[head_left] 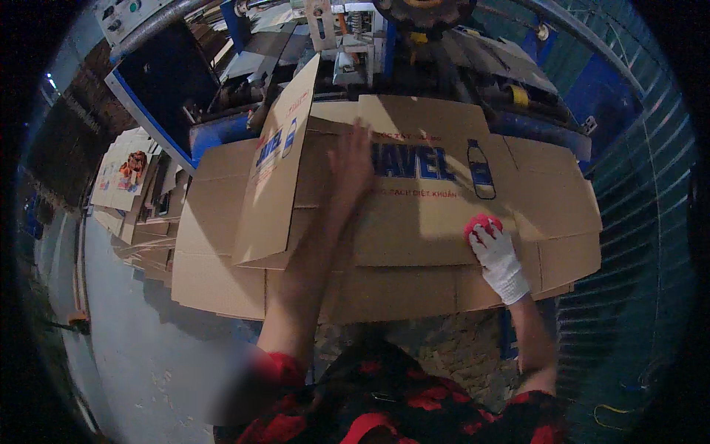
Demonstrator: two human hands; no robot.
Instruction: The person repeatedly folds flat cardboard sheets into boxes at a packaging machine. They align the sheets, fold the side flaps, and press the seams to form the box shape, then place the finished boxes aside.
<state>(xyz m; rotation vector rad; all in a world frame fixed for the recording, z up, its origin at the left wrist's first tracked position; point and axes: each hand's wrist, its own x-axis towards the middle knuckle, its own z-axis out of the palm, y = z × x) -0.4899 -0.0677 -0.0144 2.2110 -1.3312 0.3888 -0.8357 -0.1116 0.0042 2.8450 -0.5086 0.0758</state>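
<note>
A flat brown cardboard box blank with blue and red print and a bottle drawing lies in front of me on other cardboard sheets. Its left panel is folded up and stands tilted. My bare left hand reaches over the blank, just right of that raised panel. Its fingers point away from me, stretched out and slightly blurred, holding nothing I can see. On the blank's right side, below the bottle drawing, rests my right hand in a white glove with red fingers. Its fingertips lie apart on the cardboard.
A machine with a blue frame, metal fittings and a dark wheel stands beyond the cardboard. To the left, cardboard pieces are stacked above the grey floor. Green corrugated sheeting runs along the right.
</note>
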